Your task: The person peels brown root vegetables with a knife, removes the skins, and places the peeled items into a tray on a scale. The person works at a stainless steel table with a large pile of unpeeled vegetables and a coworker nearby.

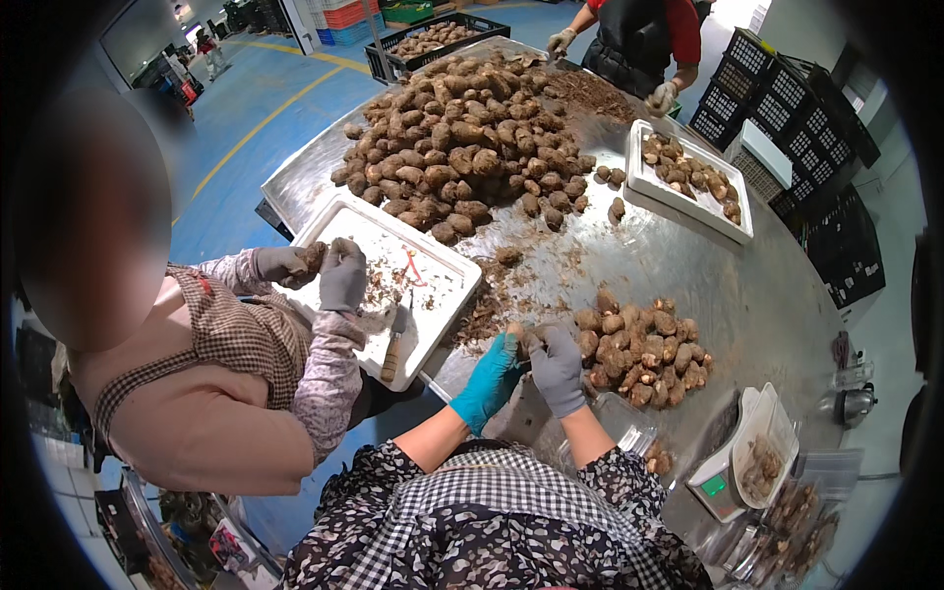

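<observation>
My left hand (487, 383), in a teal rubber glove, grips a brown taro corm (521, 338) in front of my apron. On the corm's other side, the curled fingers of my right hand (558, 371), in a grey glove, close on it and partly hide it. Just right of that hand lies a heap of trimmed taro corms (645, 350), several with pale cut ends. Brown peel scraps (483, 302) are scattered on the metal table (737, 295) beyond my left hand.
A large taro pile (464, 140) covers the far table. At left, a co-worker's gloved hands (343, 276) hold a taro over a white foam tray (450, 284) containing a knife (397, 339). Another person (638, 44) stands opposite by a second tray (689, 181). A scale (745, 457) sits right.
</observation>
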`<state>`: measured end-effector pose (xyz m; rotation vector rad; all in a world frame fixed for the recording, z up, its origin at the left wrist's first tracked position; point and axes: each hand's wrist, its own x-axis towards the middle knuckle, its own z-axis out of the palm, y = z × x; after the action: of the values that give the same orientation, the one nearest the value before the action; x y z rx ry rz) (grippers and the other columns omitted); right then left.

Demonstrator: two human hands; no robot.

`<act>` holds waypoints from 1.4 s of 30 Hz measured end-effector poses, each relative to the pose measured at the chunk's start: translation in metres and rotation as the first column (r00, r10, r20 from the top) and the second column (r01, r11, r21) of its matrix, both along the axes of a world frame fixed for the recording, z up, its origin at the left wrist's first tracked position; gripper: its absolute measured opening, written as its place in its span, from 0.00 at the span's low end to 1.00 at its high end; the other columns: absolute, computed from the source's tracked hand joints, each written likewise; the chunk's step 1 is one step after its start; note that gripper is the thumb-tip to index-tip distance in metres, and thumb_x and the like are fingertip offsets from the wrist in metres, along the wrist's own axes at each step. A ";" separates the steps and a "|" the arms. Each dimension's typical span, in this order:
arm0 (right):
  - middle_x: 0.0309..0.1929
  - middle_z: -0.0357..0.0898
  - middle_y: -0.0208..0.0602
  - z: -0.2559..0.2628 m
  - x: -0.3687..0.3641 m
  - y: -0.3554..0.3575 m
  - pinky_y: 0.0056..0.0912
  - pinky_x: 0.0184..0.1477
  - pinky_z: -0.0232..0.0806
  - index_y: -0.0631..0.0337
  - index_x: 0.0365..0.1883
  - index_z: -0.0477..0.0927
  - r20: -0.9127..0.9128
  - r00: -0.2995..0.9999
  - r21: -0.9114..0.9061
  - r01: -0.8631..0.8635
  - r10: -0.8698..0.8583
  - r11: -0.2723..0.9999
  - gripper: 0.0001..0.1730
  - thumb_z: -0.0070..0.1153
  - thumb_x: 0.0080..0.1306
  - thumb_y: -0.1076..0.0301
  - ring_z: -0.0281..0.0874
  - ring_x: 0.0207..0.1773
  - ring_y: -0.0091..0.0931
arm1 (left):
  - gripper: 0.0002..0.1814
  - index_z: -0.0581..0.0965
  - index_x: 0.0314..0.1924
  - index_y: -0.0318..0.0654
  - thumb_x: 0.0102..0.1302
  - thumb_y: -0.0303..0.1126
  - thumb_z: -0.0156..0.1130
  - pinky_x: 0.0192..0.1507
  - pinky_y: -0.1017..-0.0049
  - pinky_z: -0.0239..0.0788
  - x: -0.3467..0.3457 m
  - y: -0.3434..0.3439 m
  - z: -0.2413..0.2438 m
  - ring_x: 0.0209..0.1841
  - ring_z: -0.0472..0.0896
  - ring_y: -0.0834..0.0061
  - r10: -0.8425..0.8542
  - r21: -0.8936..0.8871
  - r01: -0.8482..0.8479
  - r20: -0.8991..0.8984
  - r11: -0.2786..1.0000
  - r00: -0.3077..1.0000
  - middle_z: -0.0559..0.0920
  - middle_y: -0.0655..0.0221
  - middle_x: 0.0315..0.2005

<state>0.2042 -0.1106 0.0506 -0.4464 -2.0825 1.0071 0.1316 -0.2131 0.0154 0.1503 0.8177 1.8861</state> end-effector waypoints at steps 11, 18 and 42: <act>0.29 0.75 0.46 -0.019 0.008 0.010 0.36 0.37 0.66 0.65 0.38 0.76 0.266 0.960 -0.204 -0.028 0.082 0.979 0.22 0.51 0.67 0.51 0.74 0.33 0.39 | 0.30 0.65 0.63 0.40 0.71 0.54 0.44 0.31 0.77 0.67 -0.025 -0.016 0.002 0.28 0.72 0.74 -0.242 0.265 0.136 0.425 0.955 0.872 0.78 0.64 0.35; 0.34 0.75 0.48 -0.003 0.005 0.008 0.42 0.43 0.66 0.63 0.43 0.76 0.298 0.945 0.091 -0.166 0.133 0.982 0.18 0.53 0.65 0.56 0.74 0.40 0.43 | 0.27 0.73 0.35 0.44 0.69 0.60 0.42 0.21 0.81 0.52 -0.023 -0.008 0.002 0.16 0.61 0.79 -0.266 0.079 0.255 0.366 0.964 0.892 0.72 0.72 0.18; 0.53 0.72 0.59 -0.015 0.147 0.159 0.45 0.56 0.63 0.69 0.54 0.69 0.608 0.567 0.139 0.614 -0.556 0.777 0.26 0.45 0.69 0.54 0.70 0.55 0.50 | 0.19 0.74 0.53 0.38 0.70 0.42 0.54 0.35 0.72 0.67 -0.041 0.078 -0.018 0.29 0.73 0.76 -0.562 -0.584 0.087 -0.714 0.807 0.419 0.75 0.67 0.27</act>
<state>0.3510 0.0486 0.0359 -1.6015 -2.1648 0.5636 0.0909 -0.1355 -0.0023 0.9776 1.7706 1.0514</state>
